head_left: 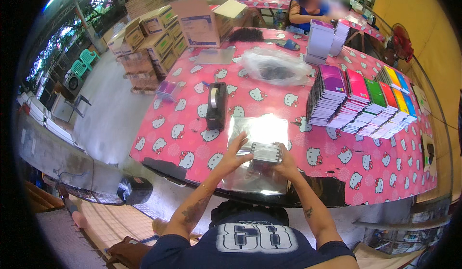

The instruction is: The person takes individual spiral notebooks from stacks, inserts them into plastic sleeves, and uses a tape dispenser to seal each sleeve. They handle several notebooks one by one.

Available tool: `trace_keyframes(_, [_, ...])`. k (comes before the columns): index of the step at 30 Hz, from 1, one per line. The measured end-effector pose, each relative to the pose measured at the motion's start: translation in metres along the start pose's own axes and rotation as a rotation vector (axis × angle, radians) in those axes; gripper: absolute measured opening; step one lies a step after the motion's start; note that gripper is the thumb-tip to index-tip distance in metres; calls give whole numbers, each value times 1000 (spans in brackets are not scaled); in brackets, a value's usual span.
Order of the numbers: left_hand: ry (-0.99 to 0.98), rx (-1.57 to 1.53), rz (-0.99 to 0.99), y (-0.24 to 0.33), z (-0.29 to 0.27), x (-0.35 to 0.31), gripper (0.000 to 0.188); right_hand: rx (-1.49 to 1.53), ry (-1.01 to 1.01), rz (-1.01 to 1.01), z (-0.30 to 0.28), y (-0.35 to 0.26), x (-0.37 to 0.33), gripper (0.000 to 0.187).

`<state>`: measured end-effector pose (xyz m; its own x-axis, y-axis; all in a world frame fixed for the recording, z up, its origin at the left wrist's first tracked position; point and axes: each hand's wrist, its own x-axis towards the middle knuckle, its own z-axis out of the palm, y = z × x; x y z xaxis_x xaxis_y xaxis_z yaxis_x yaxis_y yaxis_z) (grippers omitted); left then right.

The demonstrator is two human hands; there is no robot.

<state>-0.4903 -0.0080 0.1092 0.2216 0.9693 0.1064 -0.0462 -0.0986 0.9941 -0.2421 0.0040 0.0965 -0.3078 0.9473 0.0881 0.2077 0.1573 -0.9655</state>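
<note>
A small bundle of spiral-bound notebooks [265, 152] stands near the table's front edge, with its light-coloured edges facing up. My right hand [287, 164] grips the bundle's right end, its fingers partly hidden behind it. My left hand [234, 157] is at the bundle's left side with fingers spread and the thumb pointing toward it; whether the thumb touches it I cannot tell. Under the bundle lies a shiny clear plastic sheet [238, 128] with strong glare on it. Beyond my left hand sits a black tape dispenser [216, 106] with a roll of tape.
Stacks of coloured spiral notebooks [332, 93] fill the right of the pink patterned table [192, 137]. A crumpled clear plastic bag [276, 67] lies at the middle back. Tall notebook stacks [318, 43] stand beyond, near a seated person. Cardboard boxes [195, 24] rise at the far left.
</note>
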Motion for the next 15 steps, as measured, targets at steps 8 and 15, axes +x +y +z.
trace_keyframes(8, [388, 180, 33, 48, -20, 38, 29, 231, 297, -25, -17, -50, 19, 30])
trace_keyframes(15, [541, 50, -363, -38, -179, 85, 26, -938, 84, -357, 30, -130, 5, 35])
